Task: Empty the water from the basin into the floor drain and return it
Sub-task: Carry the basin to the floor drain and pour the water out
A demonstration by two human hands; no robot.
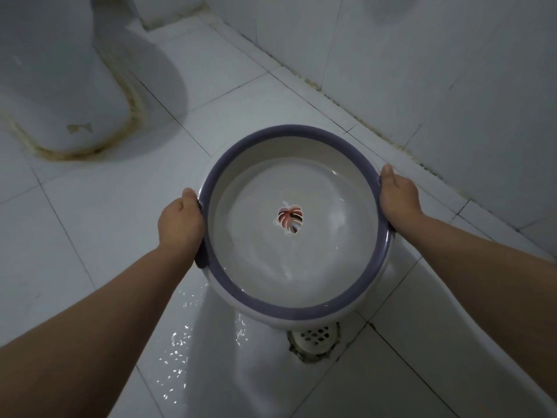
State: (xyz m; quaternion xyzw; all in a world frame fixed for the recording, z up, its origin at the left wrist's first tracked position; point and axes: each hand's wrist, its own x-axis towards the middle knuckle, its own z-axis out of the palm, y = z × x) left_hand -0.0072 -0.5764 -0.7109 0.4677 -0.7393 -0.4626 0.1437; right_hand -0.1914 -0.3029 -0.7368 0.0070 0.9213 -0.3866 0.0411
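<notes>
Hands grip a round white basin (297, 312) by its purple rim, holding it in the air above a tiled bathroom floor (90, 224). The left hand (180, 224) clasps the rim's left side, thumb on top and fingers curled out of sight beneath; the right hand (399, 197) clasps the opposite side in the same way. Shallow water (331, 236) lies inside the basin over a leaf emblem (289, 221) at the centre of its bottom. The floor drain (315, 337) sits just below the basin's near edge, partly hidden by it. Wet patches (180, 336) glisten on the tiles left of the drain. A toilet base (60, 86) stands well beyond the basin, to its left.
</notes>
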